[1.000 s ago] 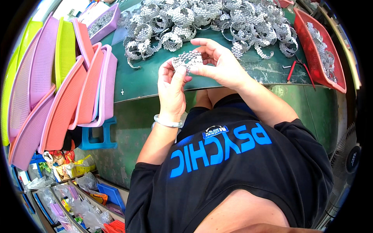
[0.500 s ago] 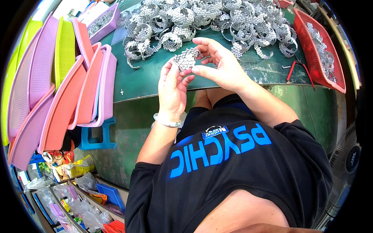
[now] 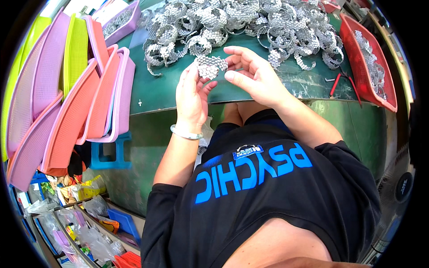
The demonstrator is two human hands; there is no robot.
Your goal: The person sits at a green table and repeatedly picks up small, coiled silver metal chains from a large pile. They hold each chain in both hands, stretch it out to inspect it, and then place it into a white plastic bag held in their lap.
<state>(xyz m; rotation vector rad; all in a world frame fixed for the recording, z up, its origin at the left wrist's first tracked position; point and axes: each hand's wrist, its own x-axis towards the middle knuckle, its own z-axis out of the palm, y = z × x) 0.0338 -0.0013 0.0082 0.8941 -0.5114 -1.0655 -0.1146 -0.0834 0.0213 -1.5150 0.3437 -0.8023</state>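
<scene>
A curled silver band (image 3: 209, 68) of small scale-like links is pinched at its lower left by my left hand (image 3: 192, 91), which wears a pale bangle (image 3: 186, 132). My right hand (image 3: 251, 73) is at the band's right end, thumb and fingers spread apart in a loose C. Whether a right fingertip touches the band I cannot tell. Just beyond both hands a large heap of similar silver bands (image 3: 241, 22) covers the back of the green table (image 3: 152, 91).
Red-handled pliers (image 3: 335, 85) lie near the table's right edge, beside a red basket (image 3: 368, 67) holding more bands. At the left lean stacked plastic baskets (image 3: 73, 116) over a blue stool (image 3: 111, 154). A lilac tray (image 3: 123, 24) stands far left; a fan (image 3: 402, 183) is at right.
My left hand has moved slightly left and away from me with the band, which has turned and shows more of its curl. The right hand has shifted a little and its gap from the left has widened.
</scene>
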